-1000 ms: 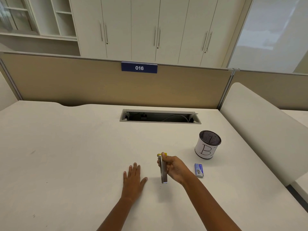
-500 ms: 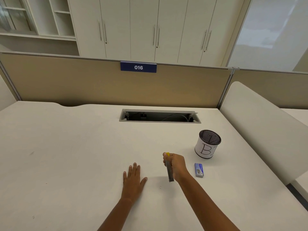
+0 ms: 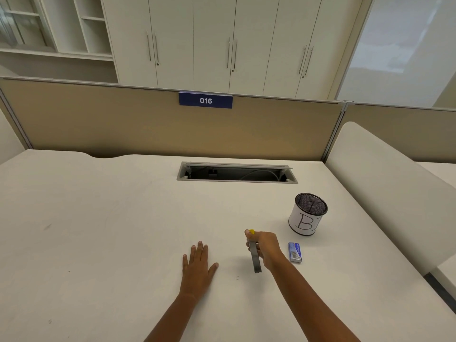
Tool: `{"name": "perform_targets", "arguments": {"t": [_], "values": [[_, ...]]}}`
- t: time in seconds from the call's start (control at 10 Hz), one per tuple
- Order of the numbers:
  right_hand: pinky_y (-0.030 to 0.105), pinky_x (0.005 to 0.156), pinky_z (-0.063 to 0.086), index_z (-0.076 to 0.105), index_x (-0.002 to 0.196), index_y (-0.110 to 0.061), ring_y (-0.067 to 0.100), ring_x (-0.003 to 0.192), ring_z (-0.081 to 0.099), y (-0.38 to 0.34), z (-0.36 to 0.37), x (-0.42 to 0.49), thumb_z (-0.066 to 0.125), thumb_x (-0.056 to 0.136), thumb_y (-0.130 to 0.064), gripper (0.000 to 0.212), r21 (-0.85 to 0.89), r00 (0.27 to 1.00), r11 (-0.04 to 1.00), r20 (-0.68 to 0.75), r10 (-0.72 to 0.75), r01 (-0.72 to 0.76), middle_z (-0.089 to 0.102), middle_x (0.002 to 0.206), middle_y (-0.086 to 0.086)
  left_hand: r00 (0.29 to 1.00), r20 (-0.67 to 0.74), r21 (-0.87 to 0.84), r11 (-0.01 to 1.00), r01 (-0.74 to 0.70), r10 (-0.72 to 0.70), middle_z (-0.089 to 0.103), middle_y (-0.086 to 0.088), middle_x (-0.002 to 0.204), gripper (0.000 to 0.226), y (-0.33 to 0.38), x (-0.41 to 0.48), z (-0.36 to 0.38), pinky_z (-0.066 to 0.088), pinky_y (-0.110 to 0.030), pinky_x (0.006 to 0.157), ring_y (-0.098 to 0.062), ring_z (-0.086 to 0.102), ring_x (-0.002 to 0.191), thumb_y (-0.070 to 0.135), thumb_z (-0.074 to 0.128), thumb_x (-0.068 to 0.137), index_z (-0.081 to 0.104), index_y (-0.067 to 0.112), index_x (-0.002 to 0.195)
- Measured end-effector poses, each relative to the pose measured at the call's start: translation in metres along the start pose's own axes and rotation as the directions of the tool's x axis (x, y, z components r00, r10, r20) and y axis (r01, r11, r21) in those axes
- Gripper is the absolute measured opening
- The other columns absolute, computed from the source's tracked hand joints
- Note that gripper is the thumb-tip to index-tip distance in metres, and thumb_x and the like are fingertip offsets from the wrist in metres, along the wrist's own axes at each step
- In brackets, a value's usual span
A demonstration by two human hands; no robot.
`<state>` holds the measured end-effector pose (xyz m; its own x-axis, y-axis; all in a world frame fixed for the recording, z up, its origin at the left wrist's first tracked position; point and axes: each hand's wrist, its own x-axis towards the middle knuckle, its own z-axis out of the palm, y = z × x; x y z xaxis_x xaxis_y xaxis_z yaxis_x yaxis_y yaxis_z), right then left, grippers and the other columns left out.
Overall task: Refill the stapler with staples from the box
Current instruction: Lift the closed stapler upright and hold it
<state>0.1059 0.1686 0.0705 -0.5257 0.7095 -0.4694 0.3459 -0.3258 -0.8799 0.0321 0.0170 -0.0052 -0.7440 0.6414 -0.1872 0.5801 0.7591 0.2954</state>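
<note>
The right hand [image 3: 267,248] is closed around the stapler [image 3: 255,256], fingers wrapped over its upper part. The grey body slopes down toward the desk [image 3: 111,218], its near end low and close to the surface; whether it touches cannot be told. A bit of yellow shows at the top by the thumb. The left hand [image 3: 198,264] lies flat on the desk with fingers spread, holding nothing, near the stapler on its left side.

The staple box [image 3: 294,252] — small and blue — sits closed on the desk just beside the right hand, toward the right edge. Farther back stands a mesh pen cup [image 3: 308,214] with a paper label.

The refill looks barely begun: the stapler is not visibly opened and the box is untouched. The risks from here seem to lie in the small parts. A one-handed grip so high on the stapler may let it swing or slip when the top is pulled open — the idle left hand would steady it. The light box could slide away when prodded, and a staple strip may break if pinched hard.
</note>
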Motion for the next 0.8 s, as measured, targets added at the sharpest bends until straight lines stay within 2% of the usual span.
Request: {"name": "perform_targets", "arguments": {"t": [0.1, 0.2, 0.3, 0.4, 0.5, 0.6, 0.7, 0.8], "values": [[0.034, 0.073, 0.047, 0.058, 0.084, 0.002, 0.022, 0.062, 0.054, -0.001, 0.000, 0.001, 0.065, 0.084, -0.013, 0.017, -0.039, 0.999, 0.999, -0.042, 0.023, -0.025, 0.056, 0.062, 0.008, 1.000, 0.002, -0.002, 1.000, 0.001, -0.001, -0.011, -0.005, 0.159, 0.062, -0.001, 0.001, 0.001, -0.004, -0.037, 0.118, -0.019, -0.006, 0.147, 0.041, 0.020, 0.099, -0.003, 0.012, 0.149], [0.031, 0.068, 0.048, 0.059, 0.082, 0.004, 0.022, 0.062, 0.055, -0.001, -0.002, 0.002, 0.066, 0.083, -0.012, 0.017, -0.044, 0.999, 0.999, 0.022, -0.025, 0.026, 0.057, 0.065, 0.009, 1.000, 0.003, -0.010, 1.000, 0.003, -0.003, -0.011, -0.005, 0.159, 0.062, -0.001, 0.001, 0.002, -0.005, -0.037, 0.118, -0.019, -0.007, 0.147, 0.041, 0.021, 0.099, -0.003, 0.012, 0.149], [0.032, 0.071, 0.047, 0.057, 0.075, 0.000, 0.026, 0.070, 0.056, -0.002, 0.001, 0.000, 0.069, 0.081, -0.019, 0.023, -0.112, 0.995, 0.992, 0.085, -0.047, 0.056, 0.057, 0.071, 0.012, 1.000, 0.002, -0.014, 1.000, 0.000, 0.000, -0.011, -0.005, 0.159, 0.062, -0.002, 0.002, 0.002, -0.005, -0.037, 0.118, -0.020, -0.007, 0.147, 0.041, 0.021, 0.099, -0.003, 0.012, 0.149], [0.026, 0.061, 0.040, 0.049, 0.062, -0.005, 0.021, 0.062, 0.050, -0.003, 0.007, 0.001, 0.070, 0.079, -0.027, 0.034, -0.258, 0.995, 0.961, 0.051, -0.089, 0.099, 0.053, 0.066, 0.008, 1.000, 0.003, -0.014, 1.000, -0.001, 0.001, -0.011, -0.006, 0.159, 0.062, -0.002, 0.002, 0.003, -0.005, -0.037, 0.118, -0.020, -0.007, 0.147, 0.041, 0.021, 0.099, -0.004, 0.012, 0.149], [0.021, 0.046, 0.023, 0.028, 0.049, -0.015, 0.011, 0.047, 0.032, 0.003, 0.013, 0.005, 0.071, 0.077, -0.026, 0.052, -0.402, 0.981, 0.900, -0.013, -0.192, 0.171, 0.033, 0.053, -0.002, 1.000, 0.000, -0.017, 1.000, -0.003, 0.003, -0.011, -0.006, 0.159, 0.062, -0.002, 0.003, 0.004, -0.005, -0.038, 0.118, -0.020, -0.007, 0.147, 0.041, 0.021, 0.099, -0.003, 0.012, 0.149], [0.022, 0.053, 0.029, 0.038, 0.059, -0.010, 0.015, 0.055, 0.039, 0.008, 0.019, 0.006, 0.071, 0.077, -0.025, 0.040, -0.492, 0.966, 0.848, -0.053, -0.252, 0.194, 0.040, 0.065, 0.001, 1.000, -0.006, -0.015, 1.000, -0.004, 0.004, -0.011, -0.006, 0.159, 0.062, -0.003, 0.004, 0.005, -0.005, -0.038, 0.118, -0.020, -0.007, 0.147, 0.041, 0.021, 0.099, -0.003, 0.012, 0.149], [0.028, 0.068, 0.037, 0.054, 0.092, 0.003, 0.024, 0.078, 0.048, 0.010, 0.022, 0.006, 0.067, 0.080, -0.025, 0.033, -0.599, 0.961, 0.780, -0.062, -0.269, 0.180, 0.045, 0.092, 0.011, 0.999, -0.032, 0.015, 1.000, -0.010, 0.011, -0.010, -0.006, 0.159, 0.061, -0.004, 0.004, 0.007, -0.004, -0.038, 0.118, -0.020, -0.006, 0.147, 0.041, 0.019, 0.099, -0.002, 0.013, 0.149], [0.034, 0.083, 0.046, 0.052, 0.108, 0.004, 0.033, 0.100, 0.057, 0.014, 0.021, 0.007, 0.065, 0.083, -0.027, 0.043, -0.654, 0.959, 0.741, -0.083, -0.270, 0.152, 0.050, 0.113, 0.019, 0.999, -0.050, 0.030, 1.000, -0.009, 0.010, -0.010, -0.006, 0.159, 0.061, -0.003, 0.003, 0.008, -0.004, -0.037, 0.119, -0.019, -0.005, 0.147, 0.041, 0.019, 0.099, -0.002, 0.013, 0.149]]}}
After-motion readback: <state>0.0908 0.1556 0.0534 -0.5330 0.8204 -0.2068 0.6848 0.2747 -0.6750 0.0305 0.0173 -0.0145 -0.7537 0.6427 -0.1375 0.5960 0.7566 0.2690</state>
